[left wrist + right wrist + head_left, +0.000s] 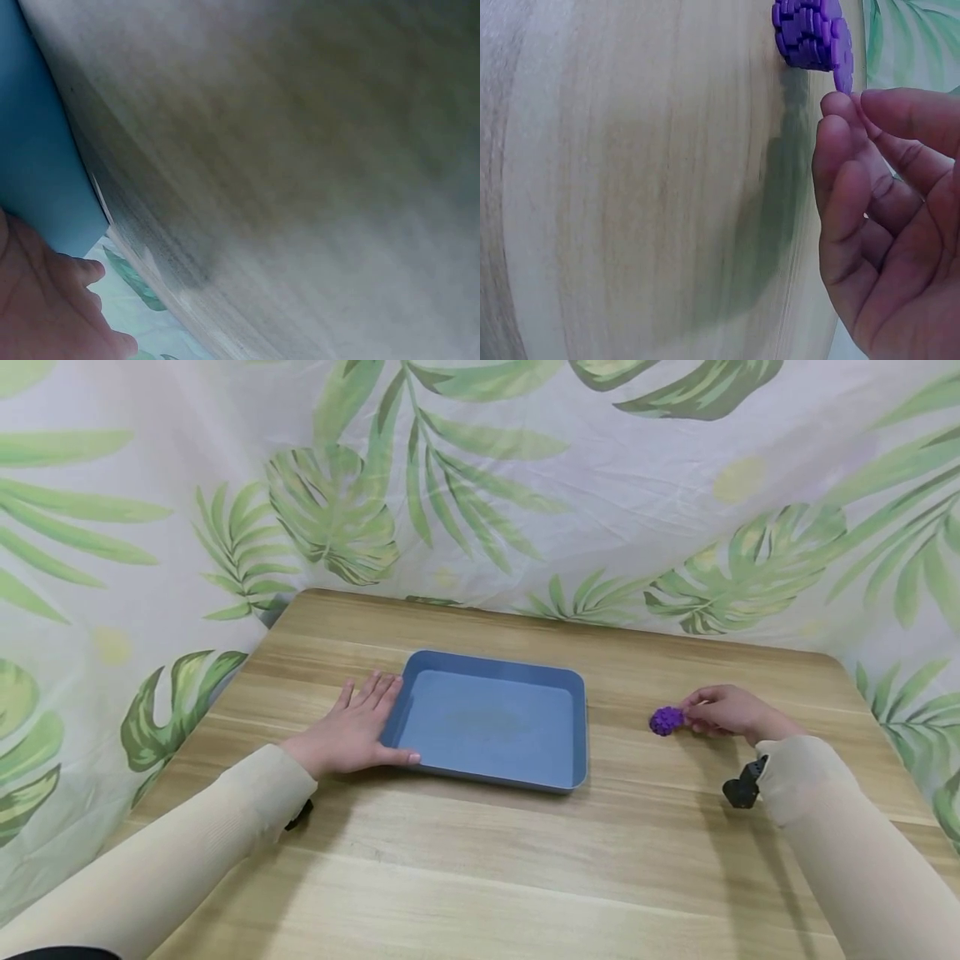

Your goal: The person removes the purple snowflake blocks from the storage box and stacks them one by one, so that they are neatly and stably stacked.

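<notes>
A shallow blue rectangular tray [495,665] lies on the wooden table. My left hand [352,731] rests against its left side with the fingers spread straight and the thumb along the near corner. In the left wrist view, that palm [45,300] is beside the tray's wall [45,150]. Right of the tray, my right hand [727,712] pinches a small purple segmented object [666,721] between thumb and fingertips. The right wrist view shows the object's linked, scale-like pieces [806,34], held by one thin end. Its exact kind is unclear.
The wooden table [450,877] has rounded far corners. A white cloth with green leaves [480,468] hangs behind it and at the sides. Black wrist devices [742,787] sit under the sleeves.
</notes>
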Motion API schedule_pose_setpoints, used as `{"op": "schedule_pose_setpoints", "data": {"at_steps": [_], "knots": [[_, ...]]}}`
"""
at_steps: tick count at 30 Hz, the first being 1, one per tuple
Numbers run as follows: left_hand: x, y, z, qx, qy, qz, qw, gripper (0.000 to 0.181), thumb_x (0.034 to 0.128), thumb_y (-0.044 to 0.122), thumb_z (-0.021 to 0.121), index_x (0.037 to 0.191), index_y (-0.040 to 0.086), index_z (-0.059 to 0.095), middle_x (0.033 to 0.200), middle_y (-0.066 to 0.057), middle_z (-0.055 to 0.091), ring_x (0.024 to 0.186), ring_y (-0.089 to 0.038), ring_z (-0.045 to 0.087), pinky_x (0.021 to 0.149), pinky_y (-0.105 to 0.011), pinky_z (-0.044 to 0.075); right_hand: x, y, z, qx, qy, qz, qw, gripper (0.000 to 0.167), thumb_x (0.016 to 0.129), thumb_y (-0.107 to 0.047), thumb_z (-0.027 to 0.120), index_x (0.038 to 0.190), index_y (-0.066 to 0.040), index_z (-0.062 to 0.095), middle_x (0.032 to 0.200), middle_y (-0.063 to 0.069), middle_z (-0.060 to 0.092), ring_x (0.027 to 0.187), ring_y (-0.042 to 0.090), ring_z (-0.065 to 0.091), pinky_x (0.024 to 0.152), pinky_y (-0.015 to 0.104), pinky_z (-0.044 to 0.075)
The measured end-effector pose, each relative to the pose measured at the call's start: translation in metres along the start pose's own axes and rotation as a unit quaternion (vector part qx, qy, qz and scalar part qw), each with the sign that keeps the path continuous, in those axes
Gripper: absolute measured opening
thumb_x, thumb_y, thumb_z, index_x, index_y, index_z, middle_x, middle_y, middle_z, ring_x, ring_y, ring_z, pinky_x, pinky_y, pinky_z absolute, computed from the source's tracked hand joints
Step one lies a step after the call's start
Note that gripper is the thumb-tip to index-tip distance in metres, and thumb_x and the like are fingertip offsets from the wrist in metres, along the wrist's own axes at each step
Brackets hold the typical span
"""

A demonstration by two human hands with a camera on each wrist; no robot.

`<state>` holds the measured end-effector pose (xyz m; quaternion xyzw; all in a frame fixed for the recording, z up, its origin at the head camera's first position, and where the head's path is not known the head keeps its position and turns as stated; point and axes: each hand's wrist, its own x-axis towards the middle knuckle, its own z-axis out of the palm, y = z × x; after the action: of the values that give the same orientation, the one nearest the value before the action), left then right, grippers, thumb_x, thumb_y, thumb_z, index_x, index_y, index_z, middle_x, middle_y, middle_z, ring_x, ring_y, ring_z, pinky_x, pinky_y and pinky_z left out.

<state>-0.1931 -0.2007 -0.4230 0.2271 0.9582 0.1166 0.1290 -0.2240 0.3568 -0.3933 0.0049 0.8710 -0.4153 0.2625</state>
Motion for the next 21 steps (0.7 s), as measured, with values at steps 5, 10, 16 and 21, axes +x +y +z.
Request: {"op": "schedule_pose_setpoints", "data": {"at_steps": [5, 10, 16, 21], "knots": [[0.000, 0.002, -0.002, -0.002, -0.004, 0.002, 1.0000, 0.128, 0.0864, 0.077, 0.062, 0.163, -0.006, 0.002, 0.170, -0.026, 0.002, 0.155, -0.044, -0.006, 0.119, -0.066, -0.007, -0.001, -0.002, 0.002, -0.005, -0.009, -0.005, 0.9999, 0.029, 0.106, -0.006, 0.052, 0.124, 0.016, 0.056, 0.085, -0.003, 0.067, 0.071, 0.007, 0.058, 0.060, 0.021, 0.048], [0.000, 0.001, -0.002, -0.006, -0.006, 0.004, 1.0000, 0.127, 0.0867, 0.077, 0.063, 0.163, -0.005, 0.001, 0.170, -0.025, 0.001, 0.156, -0.043, -0.007, 0.119, -0.065, -0.008, -0.003, -0.006, 0.003, -0.013, -0.010, -0.011, 0.9998, 0.029, 0.104, -0.008, 0.055, 0.123, 0.015, 0.056, 0.084, -0.003, 0.066, 0.069, 0.007, 0.057, 0.059, 0.021, 0.047], [-0.002, 0.000, -0.001, -0.002, -0.005, 0.000, 1.0000, 0.128, 0.0863, 0.077, 0.062, 0.163, -0.006, 0.002, 0.170, -0.025, 0.003, 0.156, -0.043, -0.006, 0.119, -0.066, -0.007, -0.006, -0.017, 0.010, -0.122, 0.022, -0.029, 0.9918, 0.041, 0.101, -0.023, 0.063, 0.126, 0.009, 0.057, 0.089, 0.008, 0.069, 0.073, 0.016, 0.060, 0.064, 0.030, 0.049], [-0.001, 0.000, -0.001, -0.004, -0.002, 0.002, 1.0000, 0.128, 0.0860, 0.078, 0.063, 0.163, -0.006, 0.003, 0.170, -0.025, 0.003, 0.156, -0.043, -0.006, 0.119, -0.066, -0.007, -0.008, -0.030, 0.023, -0.280, 0.065, -0.049, 0.9566, 0.055, 0.094, -0.039, 0.072, 0.121, 0.007, 0.060, 0.096, 0.015, 0.073, 0.087, 0.029, 0.066, 0.078, 0.046, 0.052]]}}
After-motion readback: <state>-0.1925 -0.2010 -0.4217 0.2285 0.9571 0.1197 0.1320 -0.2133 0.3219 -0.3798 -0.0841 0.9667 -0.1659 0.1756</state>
